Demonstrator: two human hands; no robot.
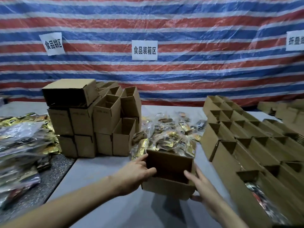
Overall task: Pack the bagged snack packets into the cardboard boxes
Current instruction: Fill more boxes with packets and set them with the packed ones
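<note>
Head view: left hand point(135, 176) and right hand point(202, 186) grip the cardboard box point(166, 187); interior seemingly lost in shadow.

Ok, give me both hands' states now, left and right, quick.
Left hand: holding the box by its left wall.
Right hand: holding the box's right side.

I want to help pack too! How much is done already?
Some is done: in the rows of boxes on the right, the nearest box shows packets inside; the others I cannot see into. The left hand and right hand grip one open box, which looks empty. Left to do: the pile of bagged packets behind it and the stack of boxes on the left.
</note>
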